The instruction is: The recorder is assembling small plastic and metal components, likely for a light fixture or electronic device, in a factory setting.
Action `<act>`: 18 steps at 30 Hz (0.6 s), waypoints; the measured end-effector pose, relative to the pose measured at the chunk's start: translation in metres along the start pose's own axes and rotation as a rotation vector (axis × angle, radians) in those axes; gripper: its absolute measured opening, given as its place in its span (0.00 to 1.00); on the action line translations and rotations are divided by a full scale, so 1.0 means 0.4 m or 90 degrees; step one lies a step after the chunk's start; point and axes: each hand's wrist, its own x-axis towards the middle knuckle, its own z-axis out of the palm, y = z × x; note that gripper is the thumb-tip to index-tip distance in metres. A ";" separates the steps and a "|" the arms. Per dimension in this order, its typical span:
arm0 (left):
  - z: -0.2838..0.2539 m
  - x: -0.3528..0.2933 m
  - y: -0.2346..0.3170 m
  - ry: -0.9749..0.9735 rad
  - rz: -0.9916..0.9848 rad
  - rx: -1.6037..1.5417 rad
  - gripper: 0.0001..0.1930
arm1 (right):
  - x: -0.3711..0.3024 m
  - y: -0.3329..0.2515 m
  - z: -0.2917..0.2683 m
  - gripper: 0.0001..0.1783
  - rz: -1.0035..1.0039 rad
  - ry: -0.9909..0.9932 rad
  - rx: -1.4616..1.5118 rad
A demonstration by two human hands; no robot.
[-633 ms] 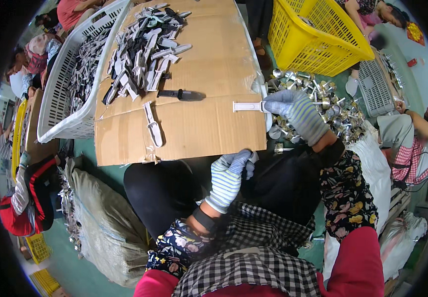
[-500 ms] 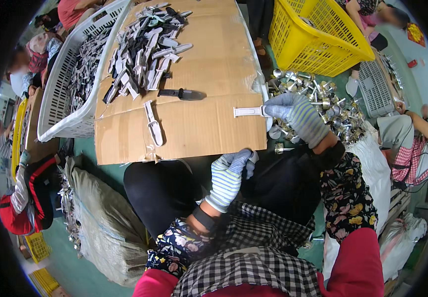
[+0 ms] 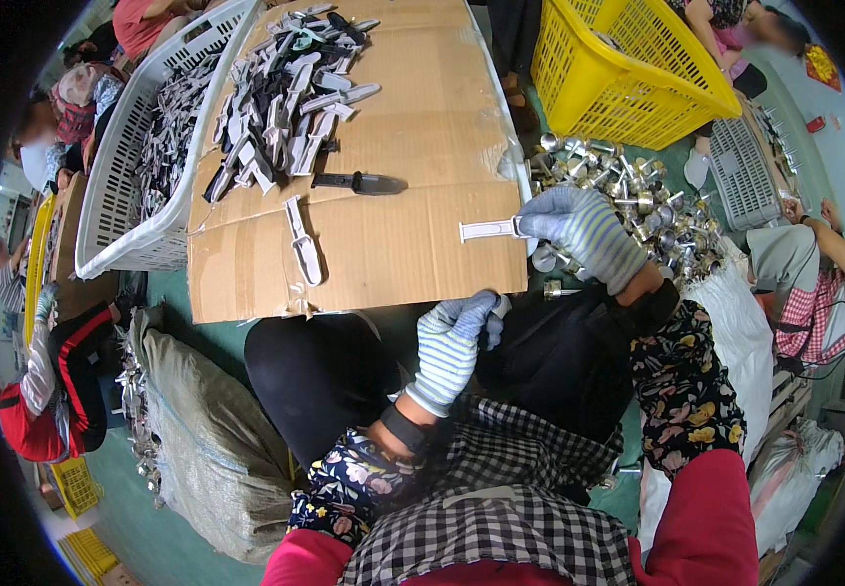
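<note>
My right hand [image 3: 584, 234], in a striped knit glove, pinches one end of a light-coloured flat plastic handle [image 3: 486, 230] at the right edge of the cardboard-topped table [image 3: 432, 117]. My left hand [image 3: 447, 356], gloved alike, is closed above my lap just off the table's near edge. Something pale shows at its fingertips, too small to name. Another light handle-shaped piece [image 3: 302, 242] lies alone on the cardboard. Beyond it is a dark one with a smoky see-through, blade-like end [image 3: 359, 184]. A heap of similar light and black pieces [image 3: 295, 107] covers the far left.
A white crate [image 3: 100, 234] full of similar pieces stands left of the table. On the floor to the right lies a pile of metal parts with stems [image 3: 652, 200], below a yellow basket [image 3: 637, 98]. Sacks [image 3: 208, 430] flank me. Other people sit at both sides.
The light handle in my right hand has tilted slightly and shifted down a little. My left hand has barely moved.
</note>
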 end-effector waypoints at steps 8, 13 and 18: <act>-0.003 0.003 -0.005 -0.007 0.022 0.002 0.11 | 0.015 0.007 0.003 0.12 -0.053 0.011 -0.121; -0.009 0.005 -0.012 0.007 -0.032 -0.082 0.08 | -0.030 -0.109 -0.021 0.26 -0.157 0.030 -0.319; -0.013 0.004 -0.019 -0.005 -0.046 -0.067 0.08 | -0.015 -0.249 0.077 0.21 -0.347 0.079 -0.597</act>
